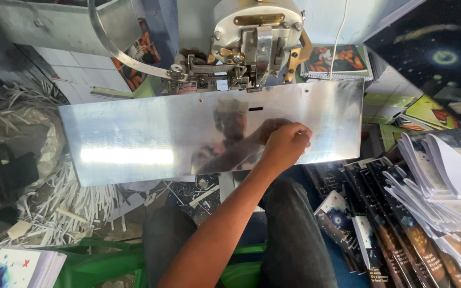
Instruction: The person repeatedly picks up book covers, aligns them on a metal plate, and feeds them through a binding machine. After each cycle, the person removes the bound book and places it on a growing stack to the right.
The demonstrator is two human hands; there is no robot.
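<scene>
My right hand (288, 143) rests curled on the metal plate (134, 144) under the stitching machine (252, 48), grip narrow, holding nothing I can see. The plate looks stiff and slick; I'd take its near edge. Booklets (444, 181) stacked right

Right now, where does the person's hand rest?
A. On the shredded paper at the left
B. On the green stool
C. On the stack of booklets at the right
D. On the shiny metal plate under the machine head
D: the hand lies on the metal plate, just below the machine head; the booklets and the shredded paper are untouched.
</scene>
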